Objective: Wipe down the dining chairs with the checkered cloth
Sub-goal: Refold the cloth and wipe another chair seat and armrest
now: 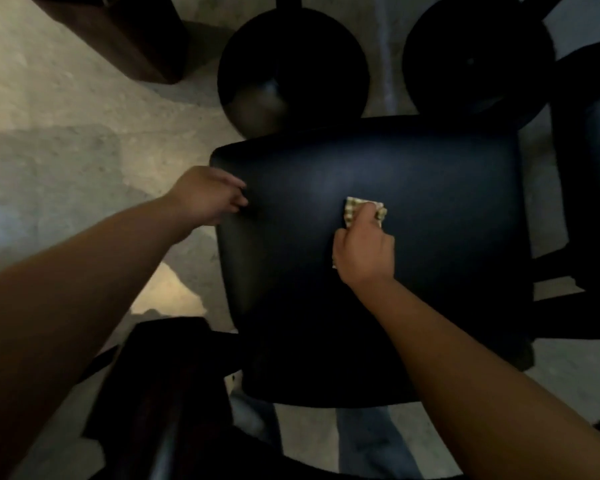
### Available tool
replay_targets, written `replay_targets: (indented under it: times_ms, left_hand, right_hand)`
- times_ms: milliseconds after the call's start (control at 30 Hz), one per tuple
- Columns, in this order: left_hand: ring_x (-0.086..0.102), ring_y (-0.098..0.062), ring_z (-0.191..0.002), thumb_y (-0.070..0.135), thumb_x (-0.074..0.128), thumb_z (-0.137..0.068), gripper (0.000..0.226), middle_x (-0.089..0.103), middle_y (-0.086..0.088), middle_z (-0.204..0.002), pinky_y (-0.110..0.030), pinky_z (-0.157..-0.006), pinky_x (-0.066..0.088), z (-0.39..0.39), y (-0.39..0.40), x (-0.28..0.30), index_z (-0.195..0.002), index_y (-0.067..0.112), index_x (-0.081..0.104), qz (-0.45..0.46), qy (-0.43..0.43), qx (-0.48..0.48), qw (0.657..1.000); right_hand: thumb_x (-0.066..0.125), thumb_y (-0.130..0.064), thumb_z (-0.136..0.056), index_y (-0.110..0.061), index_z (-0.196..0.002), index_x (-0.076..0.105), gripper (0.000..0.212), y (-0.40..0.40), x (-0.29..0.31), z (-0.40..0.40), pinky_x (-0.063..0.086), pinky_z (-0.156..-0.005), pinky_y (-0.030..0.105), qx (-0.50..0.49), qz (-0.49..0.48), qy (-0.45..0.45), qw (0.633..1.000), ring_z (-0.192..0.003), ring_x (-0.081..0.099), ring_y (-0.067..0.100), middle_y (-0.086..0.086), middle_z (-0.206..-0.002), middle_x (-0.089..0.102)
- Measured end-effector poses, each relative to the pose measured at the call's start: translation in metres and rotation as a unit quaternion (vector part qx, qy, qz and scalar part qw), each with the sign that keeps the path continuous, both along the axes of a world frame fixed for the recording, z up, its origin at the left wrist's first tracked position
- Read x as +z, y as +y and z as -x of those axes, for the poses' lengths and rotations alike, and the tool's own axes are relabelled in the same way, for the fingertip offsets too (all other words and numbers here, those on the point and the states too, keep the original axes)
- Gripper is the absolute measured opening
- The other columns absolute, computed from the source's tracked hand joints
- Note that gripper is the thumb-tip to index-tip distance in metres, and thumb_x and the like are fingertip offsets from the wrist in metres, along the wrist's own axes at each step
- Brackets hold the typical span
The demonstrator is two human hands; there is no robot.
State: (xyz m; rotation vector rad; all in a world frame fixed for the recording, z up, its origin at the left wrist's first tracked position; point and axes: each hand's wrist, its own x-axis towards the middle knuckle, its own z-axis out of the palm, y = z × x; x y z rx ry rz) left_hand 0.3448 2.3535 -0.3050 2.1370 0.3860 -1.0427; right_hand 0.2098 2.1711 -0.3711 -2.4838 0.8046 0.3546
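The left hand [208,195] is gripping the chair [430,188] seat's left edge, likely steadying it, while the right hand [362,249] is pressing the bunched cloth [354,207], fingers curled round it, mid-seat for wiping.

No legible text, labels, brands or numbers anywhere in view. Cloth [365,210] shows a check pattern only; chair seat [413,188] plain dark, unmarked.
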Motion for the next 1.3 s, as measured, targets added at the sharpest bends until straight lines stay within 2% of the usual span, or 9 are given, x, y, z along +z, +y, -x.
replay_targets:
  times_ms: [100,333,667,833,967,1033,1100,1200,1300]
  left_hand:
    - [0.069,-0.013,-0.092,0.013,0.054,-0.095,0.019,0.075,-0.001,-0.093,-0.03,-0.075,0.05,-0.006,0.053,-0.01,-0.107,0.019,0.068,-0.022,0.02,0.056,0.998]
    - [0.072,-0.008,-0.084,0.019,0.049,-0.098,0.019,0.077,0.005,-0.083,-0.035,-0.088,0.053,0.009,0.105,-0.017,-0.101,0.022,0.068,-0.003,0.065,0.089,0.994]
    - [0.071,-0.01,-0.089,0.009,0.043,-0.099,0.026,0.076,0.001,-0.092,-0.033,-0.087,0.052,0.003,0.061,0.002,-0.107,0.02,0.065,0.027,0.035,0.108,0.993]
    - [0.072,-0.01,-0.09,0.01,0.043,-0.097,0.026,0.076,0.0,-0.094,-0.034,-0.088,0.052,-0.003,0.028,0.018,-0.107,0.019,0.065,0.028,-0.014,0.115,0.993]
    - [0.072,-0.007,-0.085,0.011,0.044,-0.097,0.025,0.075,0.003,-0.09,-0.034,-0.091,0.052,-0.002,-0.002,0.031,-0.105,0.021,0.065,0.031,-0.046,0.093,0.994]
    - [0.072,-0.006,-0.082,0.01,0.043,-0.096,0.026,0.075,0.004,-0.085,-0.034,-0.089,0.051,0.002,-0.019,0.033,-0.104,0.021,0.065,0.041,-0.058,0.086,0.994]
    - [0.071,-0.005,-0.078,0.009,0.043,-0.096,0.028,0.074,0.004,-0.083,-0.029,-0.082,0.052,0.01,-0.038,0.032,-0.113,0.016,0.064,0.055,-0.059,0.067,0.994]
    - [0.07,-0.01,-0.092,0.006,0.051,-0.095,0.038,0.07,-0.01,-0.106,-0.025,-0.084,0.052,0.03,-0.063,0.021,-0.132,0.006,0.053,0.021,-0.114,-0.116,0.987]
    - [0.017,-0.033,-0.148,0.027,0.066,-0.088,0.086,0.009,-0.02,-0.161,-0.039,-0.119,0.023,0.062,-0.082,0.003,-0.156,0.014,0.014,-0.083,-0.166,-0.51,0.84]
  right_hand:
    - [0.046,-0.023,-0.089,-0.011,-0.109,0.035,0.025,0.051,-0.005,-0.008,0.042,-0.07,0.038,0.016,-0.035,-0.014,0.999,-0.084,0.062,0.041,0.018,-0.102,0.062]
    - [0.044,-0.022,-0.09,-0.012,-0.11,0.035,0.024,0.087,-0.01,-0.013,0.041,-0.068,0.036,0.022,-0.033,-0.003,0.999,-0.082,0.063,0.039,0.015,-0.1,0.062]
    - [0.048,-0.02,-0.09,-0.009,-0.114,0.038,0.029,0.111,-0.003,-0.016,0.049,-0.073,0.04,0.015,-0.04,-0.009,0.999,-0.09,0.063,0.039,0.017,-0.111,0.06]
    - [0.048,-0.019,-0.089,-0.007,-0.119,0.039,0.033,0.121,0.006,-0.024,0.049,-0.08,0.04,0.016,-0.146,0.021,0.989,-0.099,0.062,0.041,0.02,-0.117,0.059]
    - [0.048,-0.018,-0.092,0.0,-0.119,0.045,0.032,0.131,0.021,-0.029,0.046,-0.088,0.038,-0.089,-0.447,0.074,0.887,-0.104,0.058,0.035,0.021,-0.115,0.059]
    - [0.049,-0.02,-0.093,-0.002,-0.112,0.05,0.027,0.114,0.027,-0.018,0.05,-0.083,0.039,-0.19,-0.494,0.05,0.847,-0.094,0.06,0.03,0.017,-0.104,0.061]
    - [0.053,-0.02,-0.092,-0.009,-0.103,0.05,0.017,0.074,0.034,0.004,0.053,-0.078,0.042,-0.266,-0.463,-0.009,0.845,-0.089,0.063,0.033,0.018,-0.099,0.064]
    - [0.051,-0.011,-0.088,-0.019,-0.104,0.043,0.019,-0.019,0.042,0.043,0.05,-0.077,0.041,-0.268,-0.213,-0.104,0.934,-0.089,0.063,0.037,0.017,-0.104,0.063]
    - [0.048,-0.009,-0.086,-0.007,-0.12,0.043,0.035,-0.111,0.045,0.066,0.047,-0.076,0.045,-0.203,0.077,-0.084,0.973,-0.097,0.058,0.042,0.02,-0.12,0.05]
